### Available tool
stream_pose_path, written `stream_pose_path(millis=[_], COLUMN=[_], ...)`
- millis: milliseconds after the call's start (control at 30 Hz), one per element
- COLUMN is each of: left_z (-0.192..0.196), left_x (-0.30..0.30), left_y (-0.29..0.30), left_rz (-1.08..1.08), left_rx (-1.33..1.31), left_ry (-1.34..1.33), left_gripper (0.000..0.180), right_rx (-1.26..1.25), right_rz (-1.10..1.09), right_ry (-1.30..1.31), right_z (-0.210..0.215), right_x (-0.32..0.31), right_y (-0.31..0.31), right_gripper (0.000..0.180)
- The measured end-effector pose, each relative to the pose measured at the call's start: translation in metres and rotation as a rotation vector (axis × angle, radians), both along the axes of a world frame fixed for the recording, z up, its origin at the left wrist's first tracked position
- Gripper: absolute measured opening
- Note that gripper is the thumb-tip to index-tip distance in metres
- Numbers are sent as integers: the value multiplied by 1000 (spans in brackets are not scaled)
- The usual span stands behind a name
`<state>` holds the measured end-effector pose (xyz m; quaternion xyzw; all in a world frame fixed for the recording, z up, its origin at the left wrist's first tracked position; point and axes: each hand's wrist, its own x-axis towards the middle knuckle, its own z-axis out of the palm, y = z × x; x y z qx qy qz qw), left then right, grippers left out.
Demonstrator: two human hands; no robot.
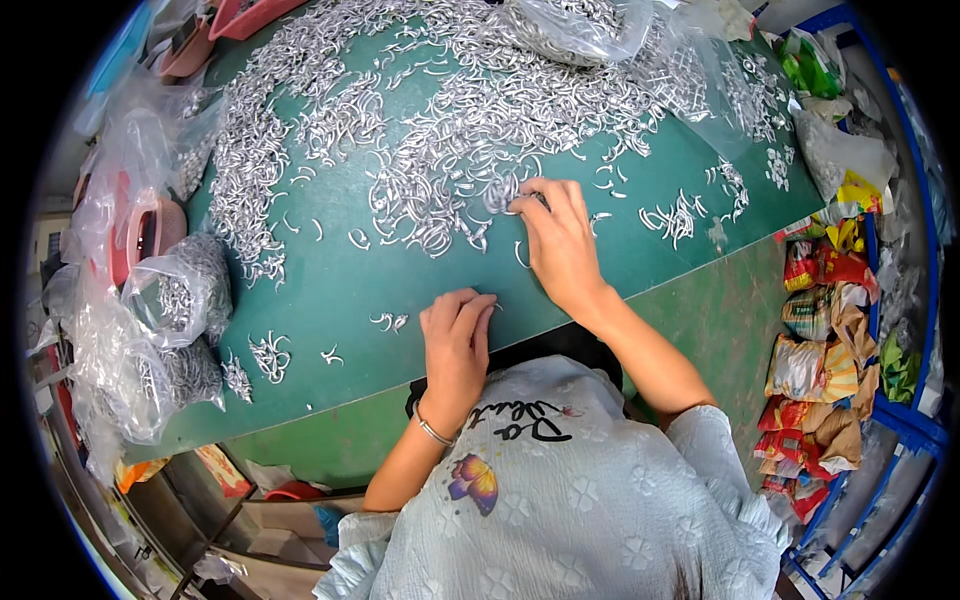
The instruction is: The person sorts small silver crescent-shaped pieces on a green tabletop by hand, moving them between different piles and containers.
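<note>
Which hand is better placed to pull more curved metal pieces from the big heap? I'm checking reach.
Probably the right hand: its fingertips already touch the heap. The left hand rests nearer the table edge, on bare green mat.

The person is wearing a pale blue-grey embossed floral top [590,500] with a butterfly print [474,482] and a silver bracelet [433,431].

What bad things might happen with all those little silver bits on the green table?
1. A few metal pieces lie close to the near edge of the green table, so a sweep of the left hand might knock them to the floor.
2. The right hand digs into the big heap; hooked ends could perhaps scratch fingers.
3. The stuffed clear bags sit at the table's left rim and may slide off.
</note>
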<state>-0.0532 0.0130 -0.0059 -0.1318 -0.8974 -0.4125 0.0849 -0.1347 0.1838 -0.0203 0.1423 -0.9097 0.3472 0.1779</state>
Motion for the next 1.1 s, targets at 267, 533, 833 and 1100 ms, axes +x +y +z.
stream_pose_path(millis=[267,533,833,1100], left_z=[-2,3,-1,-2], left_x=[2,6,4,2], left_y=[-2,-7,-6,-3], left_rz=[43,-35,-14,11], left_rx=[20,-51,-32,0], left_ry=[-4,-43,-8,-5], left_gripper=[20,21,17,18], right_rx=[-826,135,-95,183], right_rz=[-94,155,-70,-107], right_ry=[-408,-121,-122,16], right_z=[19,38,29,40], right_x=[-41,1,-12,-2], right_y=[47,33,57,51], right_gripper=[14,38,11,17])
